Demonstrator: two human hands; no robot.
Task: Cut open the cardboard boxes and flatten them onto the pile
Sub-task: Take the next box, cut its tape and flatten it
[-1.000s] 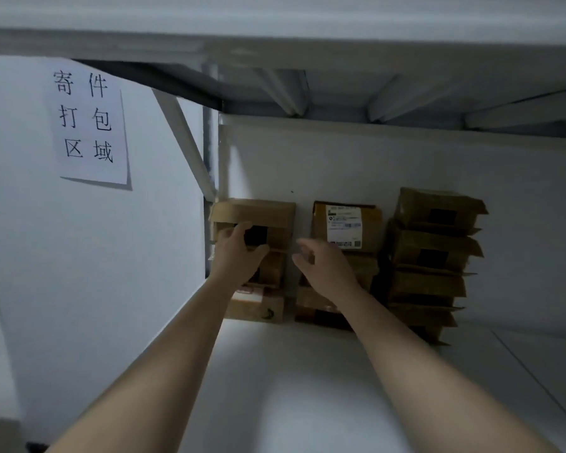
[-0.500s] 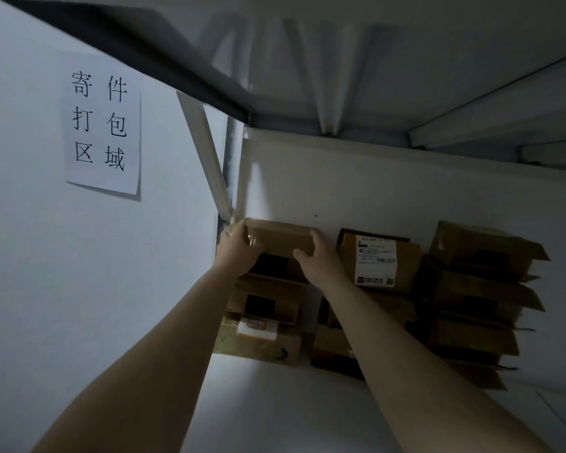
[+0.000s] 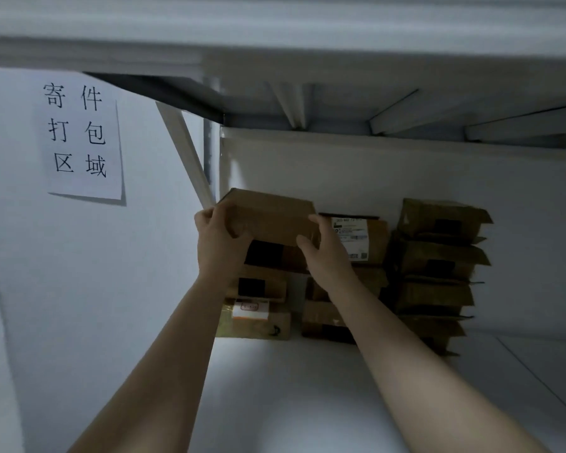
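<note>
A brown cardboard box [image 3: 272, 217] is tilted up off the top of the left stack [image 3: 258, 289] at the back of a white shelf. My left hand [image 3: 218, 238] grips its left end and my right hand [image 3: 324, 246] grips its right end, fingers curled over the edges. Beside it stands a middle stack topped by a box with a white shipping label [image 3: 353, 238]. At the right is a taller stack of opened boxes [image 3: 438, 266] with loose flaps.
The white shelf surface [image 3: 291, 387] stretches toward me. A metal shelf with ribs [image 3: 340, 106] hangs close overhead. A paper sign with black characters [image 3: 79, 138] is on the left wall. A diagonal brace [image 3: 187, 155] runs beside the left stack.
Both hands went from reaching at the left stack to gripping its top box at both ends. That box now sits lifted and tilted off the stack.
</note>
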